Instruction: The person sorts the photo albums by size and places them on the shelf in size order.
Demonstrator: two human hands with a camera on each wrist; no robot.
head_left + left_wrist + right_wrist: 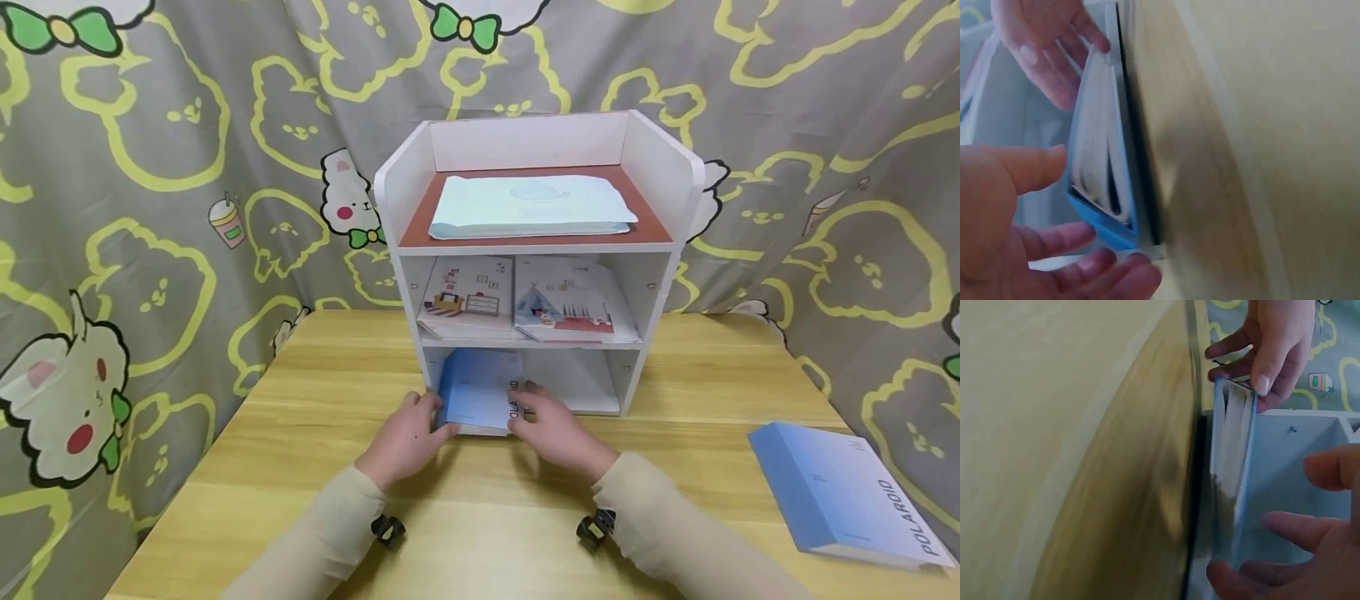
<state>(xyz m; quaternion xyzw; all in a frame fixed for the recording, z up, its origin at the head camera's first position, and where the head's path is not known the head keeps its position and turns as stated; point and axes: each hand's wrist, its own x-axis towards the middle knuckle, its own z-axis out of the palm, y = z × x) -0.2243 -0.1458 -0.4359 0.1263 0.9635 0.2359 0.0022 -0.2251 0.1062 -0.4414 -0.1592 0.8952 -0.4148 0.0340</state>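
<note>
A blue-to-white photo album (480,387) marked POLAROID lies flat in the left part of the shelf unit's bottom compartment, its front edge jutting slightly out. At its left side is my left hand (405,437), thumb by the front corner and fingers beside the blue spine. My right hand (558,429) touches the album's right end. Both wrist views show loosely extended fingers about the album, not curled round it. Page edges (1232,444) face the front in the right wrist view. The small white shelf unit (536,249) stands on the wooden table (337,367).
A second POLAROID album (847,492) lies on the table at the right. Two illustrated books (472,292) fill the middle shelf side by side. A pale flat package (532,204) rests on the red top shelf. Patterned curtain (262,167) hangs behind and at both sides.
</note>
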